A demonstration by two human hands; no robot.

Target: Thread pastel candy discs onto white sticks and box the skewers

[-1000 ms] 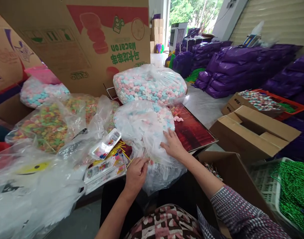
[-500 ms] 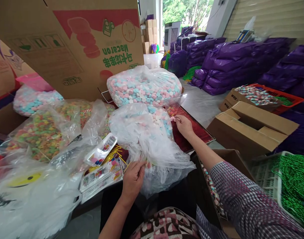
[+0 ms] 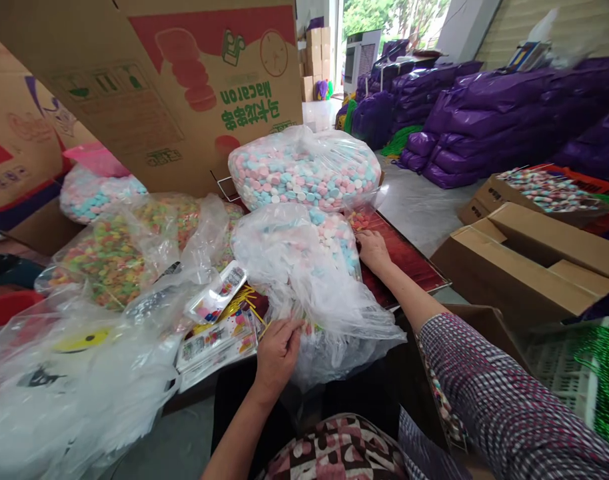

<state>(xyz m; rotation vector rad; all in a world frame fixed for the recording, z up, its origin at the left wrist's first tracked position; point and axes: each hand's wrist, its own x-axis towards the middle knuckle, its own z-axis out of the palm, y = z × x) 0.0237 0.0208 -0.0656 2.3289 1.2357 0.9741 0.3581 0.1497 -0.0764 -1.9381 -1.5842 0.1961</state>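
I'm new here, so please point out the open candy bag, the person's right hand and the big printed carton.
open candy bag (image 3: 304, 267), head view, crumpled top
right hand (image 3: 373, 250), head view, back of hand
printed carton (image 3: 194, 87), head view, front panel

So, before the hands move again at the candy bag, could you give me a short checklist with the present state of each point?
1. Left hand grips the near edge of the open plastic bag: ok.
2. Right hand rests at the bag's far right side, on the red board: ok.
3. Right hand holds a candy: cannot tell, fingers curl away.
4. Loose candies lie outside the bag on the board: not ok.
5. Full candy bag behind is closed: cannot tell.
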